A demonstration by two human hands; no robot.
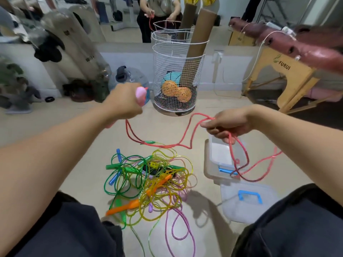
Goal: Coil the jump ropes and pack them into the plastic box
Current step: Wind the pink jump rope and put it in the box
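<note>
My left hand (124, 104) grips the pink handles (140, 95) of a red jump rope (189, 134), raised above the floor. My right hand (226, 125) pinches the same red cord farther along; loops hang from it over the open clear plastic box (209, 164). The cord sags between my hands and trails to the right of the box. Below, between my knees, a tangled pile of ropes (148, 179) lies on the floor: green, yellow, pink and blue cords with orange, green and blue handles.
The box's lid (246, 203) with a blue handle lies on the floor near my right knee. A white wire basket (178, 71) holding cardboard tubes and balls stands ahead. A wooden folding table (289, 75) is at the right, bags and bottles at the left.
</note>
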